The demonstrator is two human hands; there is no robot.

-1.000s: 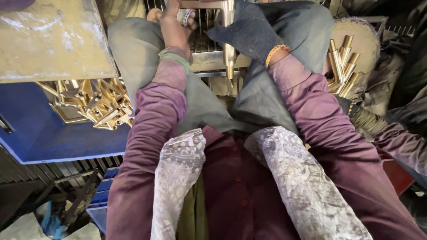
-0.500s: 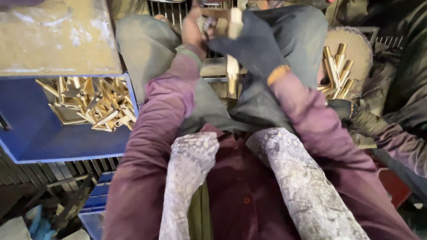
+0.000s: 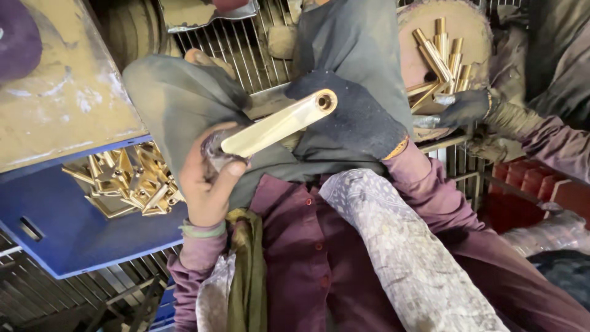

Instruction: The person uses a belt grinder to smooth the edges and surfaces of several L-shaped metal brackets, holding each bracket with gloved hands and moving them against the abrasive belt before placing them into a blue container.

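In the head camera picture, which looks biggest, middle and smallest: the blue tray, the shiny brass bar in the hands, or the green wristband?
1. blue tray, biggest by far
2. brass bar, held between the left hand and the gloved right hand; it sits near the camera, so it may look bigger than it is
3. green wristband, smallest

A metal workshop: heaped brass parts [image 3: 129, 184], grimy wire grating [image 3: 246, 43].

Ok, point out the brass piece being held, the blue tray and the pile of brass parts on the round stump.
brass piece [image 3: 276, 126], head view, mid-shaft.
blue tray [image 3: 74, 237], head view, bare front wall.
pile of brass parts [image 3: 444, 61], head view, middle of the pile.
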